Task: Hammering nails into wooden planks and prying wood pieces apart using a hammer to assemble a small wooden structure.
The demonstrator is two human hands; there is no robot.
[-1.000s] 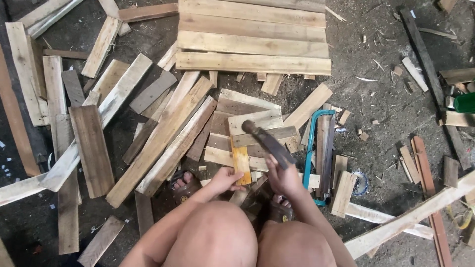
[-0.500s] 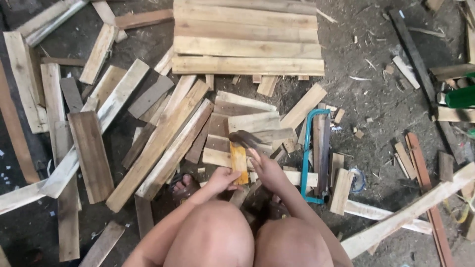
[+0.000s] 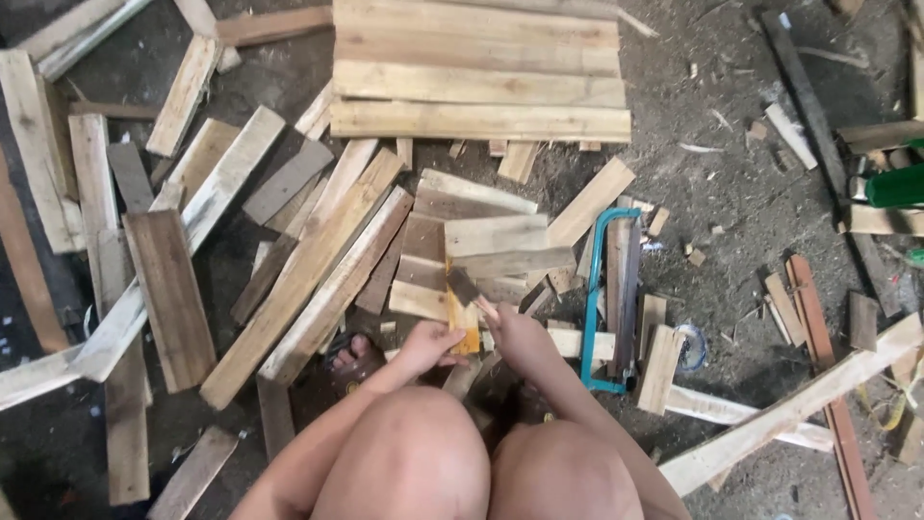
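Note:
I am squatting over a heap of wood offcuts, my knees at the bottom of the view. My left hand (image 3: 430, 344) steadies a small upright yellowish wood block (image 3: 463, 324) on the pile. My right hand (image 3: 517, 336) grips the handle of a dark-bladed chopping tool (image 3: 465, 285), whose blade rests on the top end of the block. A foot in a sandal (image 3: 352, 359) shows just left of my left hand.
A teal-framed hacksaw (image 3: 599, 299) lies right of my hands. Several joined pale planks (image 3: 478, 72) lie at the top. Long boards (image 3: 303, 274) and scraps cover the dirt ground to the left. A long batten (image 3: 794, 409) runs at lower right, a green object (image 3: 895, 185) sits at right edge.
My right hand has swung the chopping tool down from a raised position onto the top of the yellow block. My left hand stayed on the block.

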